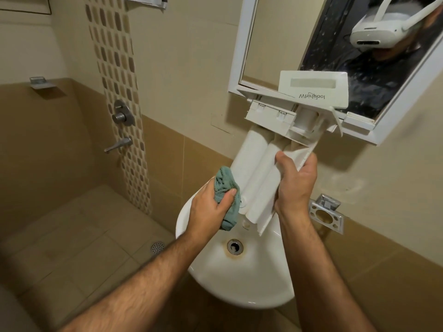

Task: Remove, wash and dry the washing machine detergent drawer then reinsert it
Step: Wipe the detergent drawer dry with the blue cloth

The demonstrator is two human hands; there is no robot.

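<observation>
The white detergent drawer [261, 161] is held upside down and tilted over the sink [239, 279], its front panel up by the mirror and its rounded underside facing me. My right hand [296, 183] grips the drawer's right side rail. My left hand [212, 204] is closed on a bunched teal cloth [226, 192], which presses against the drawer's lower left side.
A white-framed mirror [236, 56] hangs on the wall behind the drawer. A metal holder [326, 213] is fixed to the wall right of the sink. Shower valves [122, 116] and a spout [118, 146] stand on the left wall above the tiled shower floor with its drain [157, 246].
</observation>
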